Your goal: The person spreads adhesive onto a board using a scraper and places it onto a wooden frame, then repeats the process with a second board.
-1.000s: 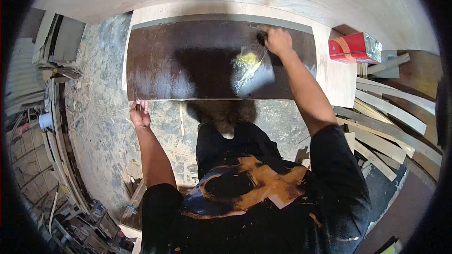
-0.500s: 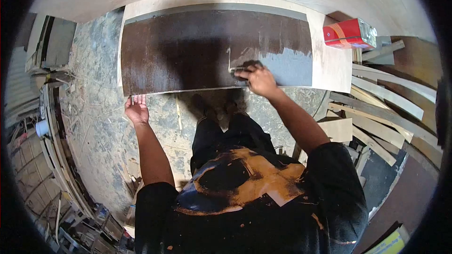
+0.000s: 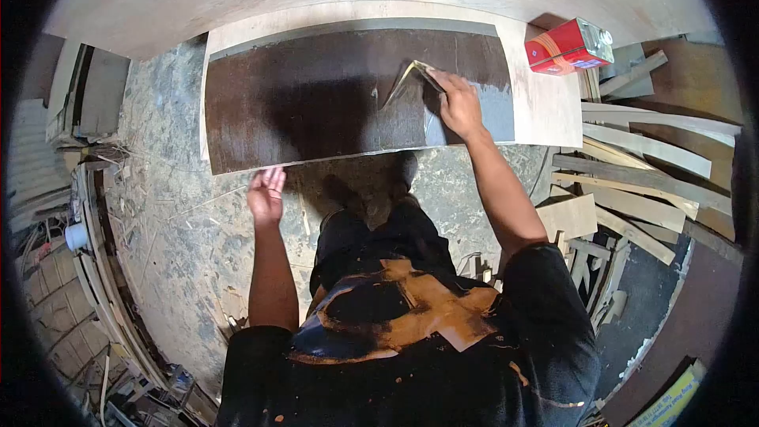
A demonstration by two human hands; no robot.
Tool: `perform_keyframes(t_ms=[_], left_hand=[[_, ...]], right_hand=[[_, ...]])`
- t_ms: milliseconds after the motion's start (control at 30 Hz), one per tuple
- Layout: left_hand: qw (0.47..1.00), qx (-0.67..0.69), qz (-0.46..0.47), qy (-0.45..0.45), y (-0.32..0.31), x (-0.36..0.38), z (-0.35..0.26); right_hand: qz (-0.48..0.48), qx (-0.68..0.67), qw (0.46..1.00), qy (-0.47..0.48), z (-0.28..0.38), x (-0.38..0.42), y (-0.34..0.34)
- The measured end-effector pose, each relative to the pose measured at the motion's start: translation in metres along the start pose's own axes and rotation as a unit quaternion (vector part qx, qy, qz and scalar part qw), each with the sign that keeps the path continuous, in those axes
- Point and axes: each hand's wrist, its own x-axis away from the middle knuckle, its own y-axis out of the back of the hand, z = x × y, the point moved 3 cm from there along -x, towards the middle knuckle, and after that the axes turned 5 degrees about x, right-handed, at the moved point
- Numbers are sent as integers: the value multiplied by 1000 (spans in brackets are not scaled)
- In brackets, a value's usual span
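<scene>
While gripping thin spreader (image 3: 414, 66) in right hand (image 3: 462, 104), reaches over brown sheet (image 3: 261, 111).
Clasps spreader at one side, apparently for control of blade angle; cannot confirm blade contact. Presents left hand (image 3: 266, 196) unclenched, palm up, at sheet's near edge, probably for steadying; cannot tell whether touching. Finds brown sheet lying on pale, smooth board (image 3: 547, 107), likely for firm backing. Notes streaky, slightly glossy brown surface, smooth grey area (image 3: 493, 117) at right and narrow grey strip along far edge. Notes boxy red can (image 3: 553, 54) beyond sheet's right end, presumably for easy access.
</scene>
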Motion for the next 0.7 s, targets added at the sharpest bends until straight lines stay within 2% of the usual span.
perform_keyframes(t_ms=[100,167,233,300,333,367,433,567,633,700], left_hand=[[995,-33,-99,-5,-16,7,29],[994,-14,-105,-13,-21,5,38],[987,-27,-152,-48,-20,2,43],[987,-29,-147,-55,-15,-1,44],[984,-42,-161,-60,-20,1,43],[981,-57,-175,-64,-27,4,41],[980,-43,-181,-74,-27,3,44],[980,-11,-182,-82,-13,-1,54],[973,-30,-210,-94,-23,1,58],[970,-29,-222,-95,-25,2,62]], right_hand=[[16,182,982,37,-25,19,-45],[54,201,976,68,-37,63,-65],[73,201,973,87,-41,88,-50],[214,124,963,105,-24,80,1],[307,141,941,32,-19,58,22],[256,177,948,68,-20,35,36],[147,135,977,72,-26,-25,57],[150,183,970,56,-63,-121,12],[163,158,970,87,-78,-129,-25],[179,190,963,71,-72,-111,-35]])
